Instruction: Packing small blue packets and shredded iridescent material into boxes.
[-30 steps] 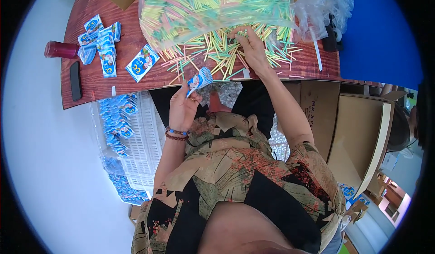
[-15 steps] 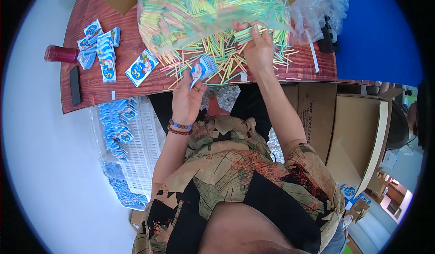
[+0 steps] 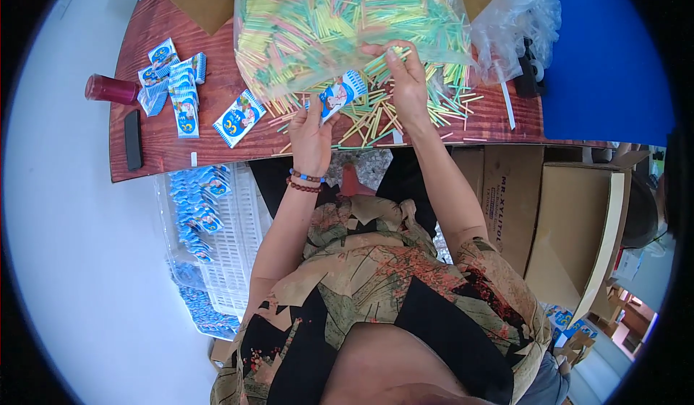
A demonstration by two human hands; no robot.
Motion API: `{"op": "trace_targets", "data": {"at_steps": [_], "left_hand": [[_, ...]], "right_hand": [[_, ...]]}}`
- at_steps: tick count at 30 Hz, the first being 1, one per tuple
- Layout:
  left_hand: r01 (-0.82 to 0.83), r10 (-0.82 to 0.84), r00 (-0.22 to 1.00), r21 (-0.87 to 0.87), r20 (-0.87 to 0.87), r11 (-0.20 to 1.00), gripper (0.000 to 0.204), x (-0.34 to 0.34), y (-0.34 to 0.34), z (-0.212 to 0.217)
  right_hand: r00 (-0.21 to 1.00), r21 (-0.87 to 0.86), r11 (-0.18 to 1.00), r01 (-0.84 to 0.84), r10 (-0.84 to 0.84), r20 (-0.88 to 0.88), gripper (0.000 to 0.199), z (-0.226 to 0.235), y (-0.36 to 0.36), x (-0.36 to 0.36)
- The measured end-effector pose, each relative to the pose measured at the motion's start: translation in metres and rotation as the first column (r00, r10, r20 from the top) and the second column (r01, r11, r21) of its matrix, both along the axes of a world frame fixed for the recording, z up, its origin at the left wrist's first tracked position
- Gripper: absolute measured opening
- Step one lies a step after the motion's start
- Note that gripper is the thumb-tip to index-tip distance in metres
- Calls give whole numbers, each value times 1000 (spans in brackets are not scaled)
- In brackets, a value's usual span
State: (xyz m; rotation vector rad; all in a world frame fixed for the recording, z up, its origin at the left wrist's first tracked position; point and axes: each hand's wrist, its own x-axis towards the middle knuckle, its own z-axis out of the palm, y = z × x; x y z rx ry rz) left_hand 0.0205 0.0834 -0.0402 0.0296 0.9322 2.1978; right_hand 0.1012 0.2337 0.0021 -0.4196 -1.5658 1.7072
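Note:
My left hand (image 3: 312, 141) is closed on the lower end of a small blue-and-white packet (image 3: 341, 96), raised above the near edge of the table. To its right, my right hand (image 3: 410, 91) pinches a small bunch of thin pastel sticks (image 3: 379, 63) between thumb and fingers. Just beyond both hands, a large clear plastic bag (image 3: 340, 26) bulges with yellow, green and pink sticks. Loose sticks (image 3: 372, 123) spill from it onto the table around my right hand. One more blue-and-white packet (image 3: 239, 118) lies flat left of my left hand.
At the left lie a pile of packets (image 3: 186, 112), a dark red cup (image 3: 110, 89) and a black phone-like slab (image 3: 133, 140). A tape dispenser (image 3: 531, 72) and crumpled clear plastic (image 3: 517, 18) sit at the right. Below are a white crate (image 3: 235, 260) and cardboard boxes (image 3: 571, 231).
The packet in my left hand has moved up and right, closer to the bunch of sticks in my right hand. The whole view has shifted slightly.

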Motion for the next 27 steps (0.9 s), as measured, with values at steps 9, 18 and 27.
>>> {"op": "trace_targets", "data": {"at_steps": [9,18,27], "left_hand": [[9,-8,999,17,-40,1000,19,2,2,1],[-33,34,999,51,-12,998,19,14,1,8],[-90,91,996,138,1,986,16,16,-2,9]], "right_hand": [[913,-569,792,-221,-37,-406,15,3,-9,0],[850,-451,890,-71,-183,-494,16,23,-44,-17],[865,-398,917,23,-218,-451,13,10,-71,-15]]}}
